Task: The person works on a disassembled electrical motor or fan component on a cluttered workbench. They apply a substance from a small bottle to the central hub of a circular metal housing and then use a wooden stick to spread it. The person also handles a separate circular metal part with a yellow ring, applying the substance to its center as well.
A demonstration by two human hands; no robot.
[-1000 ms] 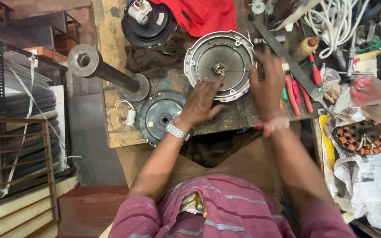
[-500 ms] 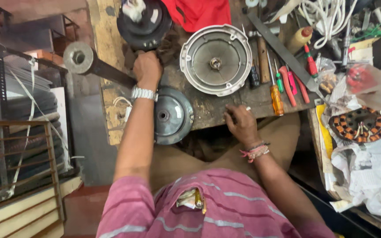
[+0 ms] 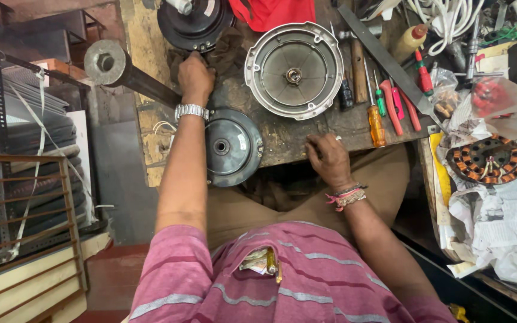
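Two hands: both on the bench, well apart, the grey cover between them.
Left hand: stretched to the far part of the bench, fingers curled down into a dark rag; whether they pinch it I cannot tell.
Right hand: resting at the bench's near edge, fingers loosely bent, holding nothing.
Rag: lies crumpled between the black motor housing and the grey cover, touching the housing's rim.
Grey cover: round, hangs partly over the near edge, just beside the left forearm.
Silver cover: round, open side up, mid-bench, right of the rag.
Steel bar: juts past the left edge, close to the left wrist.
Screwdrivers: row right of the silver cover, near the right hand.
Open room: bare strip of wood along the near edge between grey cover and right hand; the far and right sides are crowded with tools.
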